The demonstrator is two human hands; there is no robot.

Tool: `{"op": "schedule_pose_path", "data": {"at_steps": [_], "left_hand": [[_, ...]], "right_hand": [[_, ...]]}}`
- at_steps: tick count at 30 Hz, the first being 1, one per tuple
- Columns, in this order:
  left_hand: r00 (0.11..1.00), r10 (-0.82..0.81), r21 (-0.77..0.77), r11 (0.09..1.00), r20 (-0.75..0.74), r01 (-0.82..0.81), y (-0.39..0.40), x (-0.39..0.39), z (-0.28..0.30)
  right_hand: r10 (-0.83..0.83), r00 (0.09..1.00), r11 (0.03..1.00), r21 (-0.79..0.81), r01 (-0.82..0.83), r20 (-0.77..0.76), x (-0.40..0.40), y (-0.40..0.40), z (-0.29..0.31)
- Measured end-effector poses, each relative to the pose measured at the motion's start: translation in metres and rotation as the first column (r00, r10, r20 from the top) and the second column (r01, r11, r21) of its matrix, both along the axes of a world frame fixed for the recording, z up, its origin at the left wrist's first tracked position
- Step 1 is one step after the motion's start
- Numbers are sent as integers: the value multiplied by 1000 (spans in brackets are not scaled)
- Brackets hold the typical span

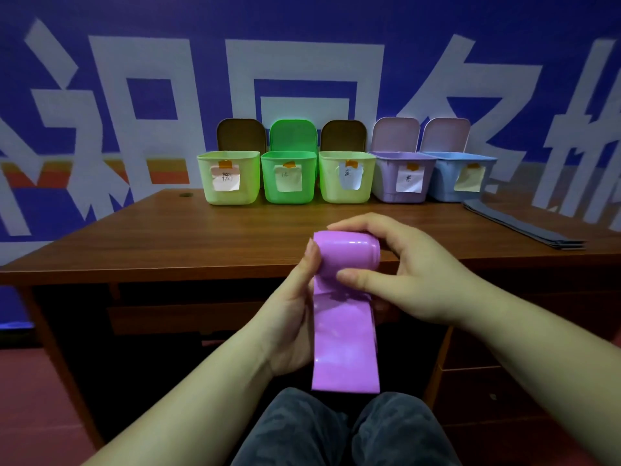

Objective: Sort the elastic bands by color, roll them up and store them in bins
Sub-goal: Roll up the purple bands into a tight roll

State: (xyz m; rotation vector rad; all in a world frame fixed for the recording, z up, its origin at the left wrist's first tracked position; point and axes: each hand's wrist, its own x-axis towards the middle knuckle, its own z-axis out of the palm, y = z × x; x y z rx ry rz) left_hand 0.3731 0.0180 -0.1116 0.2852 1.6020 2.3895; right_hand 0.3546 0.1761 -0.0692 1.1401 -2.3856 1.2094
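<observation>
Holding a purple elastic band (346, 334), half rolled, in front of the table (168, 243) edge, loose tail hanging toward the lap. Pinching the roll with the right hand (403, 274), thumb below, fingers over the top; cupping its other end in the left hand (295, 311). Standing beyond the grip: five labelled bins (346, 176) in a row. Lying far right of the grip: grey bands (524, 227)

My left fingers: hidden behind the purple band (346, 331).
Bin insides: out of sight behind the walls of the bins (228, 193).
Labels (225, 178): writing too small to read.
Grey bands (524, 227): count unclear.
Wall lettering (134, 112): cut off by the edges.
</observation>
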Motion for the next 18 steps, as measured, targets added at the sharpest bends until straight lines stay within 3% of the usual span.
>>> {"op": "schedule_pose_path", "data": {"at_steps": [4, 10, 14, 16, 18], "left_hand": [[1000, 9, 13, 1000, -18, -9, 6, 3, 5], [999, -42, 86, 995, -2, 42, 2, -2, 5], [987, -157, 162, 974, -38, 161, -3, -4, 2], [982, -180, 165, 968, -61, 188, -2, -4, 3], [992, -103, 73, 991, -71, 108, 1, -5, 2]], "right_hand": [[-17, 996, 998, 56, 22, -87, -1, -1, -2], [-23, 989, 992, 125, 4, 148, -1, 8, 8], [-69, 997, 981, 185, 59, 45, -3, 9, 1], [-68, 998, 990, 125, 67, 5, -4, 7, -3], [-77, 996, 996, 43, 79, -41, -6, 7, -4]]}}
